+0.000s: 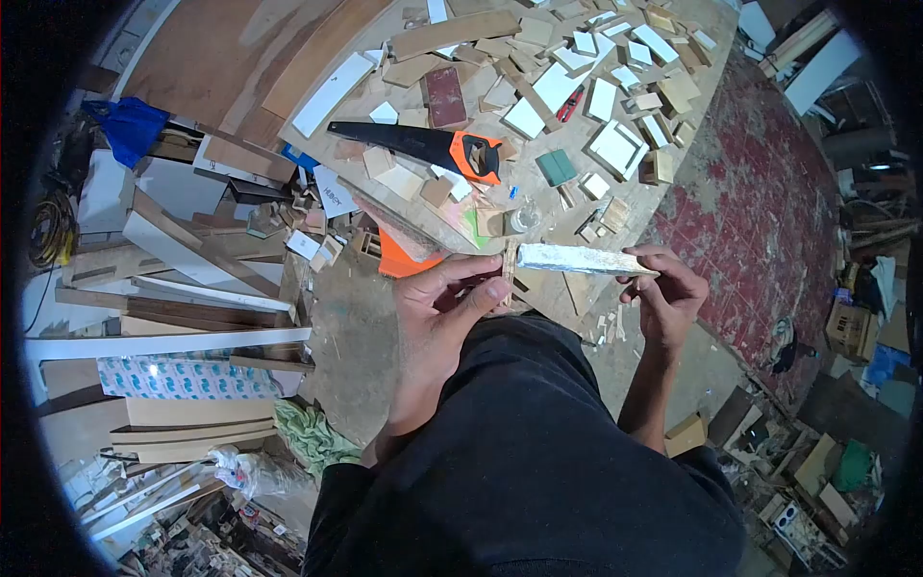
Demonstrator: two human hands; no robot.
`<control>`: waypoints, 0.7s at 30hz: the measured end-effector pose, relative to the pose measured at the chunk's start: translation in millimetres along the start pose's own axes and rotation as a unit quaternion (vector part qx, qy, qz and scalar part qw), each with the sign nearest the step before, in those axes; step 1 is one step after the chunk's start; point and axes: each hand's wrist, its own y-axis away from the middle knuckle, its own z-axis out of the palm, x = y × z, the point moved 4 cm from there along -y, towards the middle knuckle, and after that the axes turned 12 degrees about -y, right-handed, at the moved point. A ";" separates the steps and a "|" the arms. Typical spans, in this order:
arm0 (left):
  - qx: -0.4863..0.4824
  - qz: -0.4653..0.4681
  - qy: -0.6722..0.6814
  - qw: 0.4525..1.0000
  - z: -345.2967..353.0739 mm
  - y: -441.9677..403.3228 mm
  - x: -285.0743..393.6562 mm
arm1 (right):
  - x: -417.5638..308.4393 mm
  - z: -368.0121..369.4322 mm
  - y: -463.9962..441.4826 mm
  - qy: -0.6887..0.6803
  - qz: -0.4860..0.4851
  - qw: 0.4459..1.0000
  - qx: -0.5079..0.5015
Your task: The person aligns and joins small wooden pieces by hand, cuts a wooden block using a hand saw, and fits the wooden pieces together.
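Note:
Just in front of my body is a wood strip (572, 258) with a whitish, rough face, lying nearly level between my hands. My right hand (670, 296) pinches its right end between thumb and fingers. At the strip's left end, a thin upright wood piece (510, 274) is gripped in my left hand (445, 300), thumb in front and fingers behind. The two pieces appear to meet at a right angle; whether they are joined I cannot tell. A small clear jar (520, 220) stands on the worktable (437, 223) just beyond them.
An orange-handled handsaw (413, 144) lies across the table, with a green block (555, 167) and a red-handled tool (569, 104) to its right. Many wood offcuts (615, 149) cover the far side. Stacked boards (183, 337) fill the left, and a worn red floor (735, 221) lies right.

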 end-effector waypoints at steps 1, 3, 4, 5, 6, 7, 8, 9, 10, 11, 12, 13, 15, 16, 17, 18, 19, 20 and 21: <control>-0.002 0.019 -0.042 0.999 -0.2 0.1 2.3 | -1.3 0.2 0.3 0.004 -0.003 1.000 -0.003; -0.002 0.052 -0.083 0.995 0.1 0.1 6.5 | -5.3 1.4 1.6 0.009 -0.007 1.000 -0.003; -0.001 0.086 -0.125 0.989 1.5 -0.1 10.1 | -8.8 3.2 2.0 0.036 -0.017 0.999 -0.002; -0.003 0.085 -0.124 0.989 3.6 -0.1 12.5 | -12.2 4.5 2.4 0.063 -0.027 0.998 0.000; 0.005 0.094 -0.165 0.982 5.7 0.9 17.0 | -15.1 5.2 2.7 0.064 -0.028 0.998 0.003; 0.014 0.103 -0.205 0.973 7.4 1.6 20.6 | -18.6 6.1 2.8 0.084 -0.041 0.996 0.002; 0.012 0.103 -0.205 0.973 8.7 1.5 22.1 | -20.9 6.4 2.9 0.103 -0.055 0.993 0.000; 0.009 0.094 -0.201 0.975 9.6 1.0 22.7 | -21.6 5.7 3.3 0.104 -0.057 0.993 0.002; 0.007 0.085 -0.196 0.977 10.4 0.5 22.6 | -22.9 5.1 3.5 0.121 -0.066 0.990 0.004; 0.006 0.085 -0.197 0.977 11.1 0.2 22.1 | -24.0 4.8 3.6 0.137 -0.075 0.988 0.005; 0.003 0.073 -0.176 0.982 11.2 -0.4 19.7 | -25.1 4.9 3.2 0.137 -0.076 0.988 0.005; 0.000 0.060 -0.154 0.986 11.3 -1.1 16.9 | -27.6 6.1 2.5 0.156 -0.084 0.984 0.001; 0.000 0.058 -0.128 0.990 9.9 -2.1 11.8 | -31.5 7.2 1.5 0.174 -0.091 0.981 -0.003; -0.001 0.056 -0.101 0.993 8.8 -2.7 9.2 | -33.4 7.5 1.0 0.191 -0.099 0.977 -0.003; 0.000 0.055 -0.101 0.993 7.9 -3.8 7.0 | -34.8 7.6 0.5 0.209 -0.107 0.972 -0.004; 0.002 0.040 -0.063 0.997 6.7 -5.1 3.7 | -35.4 6.3 1.0 0.208 -0.106 0.972 -0.004; 0.005 0.026 -0.024 0.999 5.9 -6.6 1.4 | -37.0 4.5 1.9 0.198 -0.116 0.973 -0.007; 0.006 0.026 -0.024 0.999 5.5 -8.1 1.1 | -37.8 3.4 1.6 0.187 -0.126 0.974 -0.011; 0.004 0.014 0.004 1.000 5.4 -9.3 -0.2 | -37.7 3.1 0.4 0.185 -0.124 0.975 -0.011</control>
